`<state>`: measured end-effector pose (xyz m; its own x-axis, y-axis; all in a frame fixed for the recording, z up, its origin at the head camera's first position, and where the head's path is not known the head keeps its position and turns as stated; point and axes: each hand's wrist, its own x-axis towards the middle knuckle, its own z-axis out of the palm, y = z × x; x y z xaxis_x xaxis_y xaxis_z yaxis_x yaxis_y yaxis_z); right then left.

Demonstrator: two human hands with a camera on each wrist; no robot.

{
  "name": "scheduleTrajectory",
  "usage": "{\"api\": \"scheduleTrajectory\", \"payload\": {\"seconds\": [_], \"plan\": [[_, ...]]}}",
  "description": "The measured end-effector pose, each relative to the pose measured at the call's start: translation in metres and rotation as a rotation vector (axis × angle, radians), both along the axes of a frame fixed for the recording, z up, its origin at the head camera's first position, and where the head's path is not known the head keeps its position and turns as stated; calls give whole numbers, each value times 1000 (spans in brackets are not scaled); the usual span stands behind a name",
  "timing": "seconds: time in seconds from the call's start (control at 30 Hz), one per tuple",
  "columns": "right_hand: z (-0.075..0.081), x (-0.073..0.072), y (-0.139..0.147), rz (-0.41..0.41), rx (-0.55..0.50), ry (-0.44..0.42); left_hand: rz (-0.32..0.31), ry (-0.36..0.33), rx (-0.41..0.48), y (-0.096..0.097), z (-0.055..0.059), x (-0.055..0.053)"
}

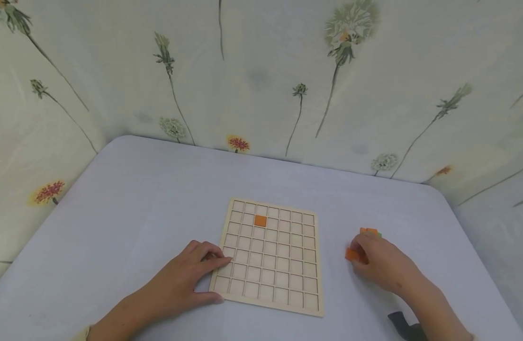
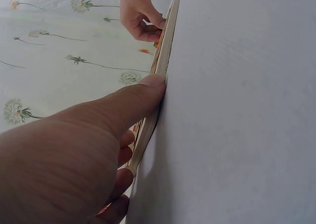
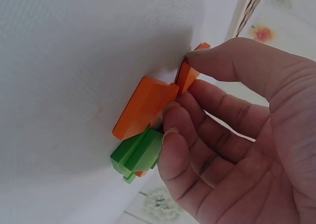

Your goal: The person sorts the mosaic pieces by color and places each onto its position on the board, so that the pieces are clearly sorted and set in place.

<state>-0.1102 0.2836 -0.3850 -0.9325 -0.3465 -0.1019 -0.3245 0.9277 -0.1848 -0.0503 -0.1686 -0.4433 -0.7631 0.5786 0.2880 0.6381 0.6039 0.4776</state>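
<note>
The left hand [image 1: 180, 279] lies against the near left part of a pale wooden grid board [image 1: 270, 261], its thumb and fingers spread wide along the edge. Ahead and to the right of those fingertips, one orange square [image 1: 260, 221] sits in the board's second row from the far side, third column from the left. Well to the right of the board, the right hand [image 1: 382, 263] pinches an orange tile [image 3: 187, 77] between thumb and forefinger. Just beside its other fingertips lie more orange pieces [image 3: 144, 108] and green pieces [image 3: 138, 151], bunched together on the white-covered bench [image 1: 159, 189]. Below the right forearm is a dark object [image 1: 399, 324], partly hidden.
</note>
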Motion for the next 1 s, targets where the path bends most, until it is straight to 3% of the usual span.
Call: {"api": "scheduleTrajectory", "payload": {"seconds": [0.4,1.0], "plan": [[-3,-3,0,42,6,33,5,-36,0,-2,2,0],[-3,-5,-7,2,35,26,9,-41,-2,-3,1,0]]}}
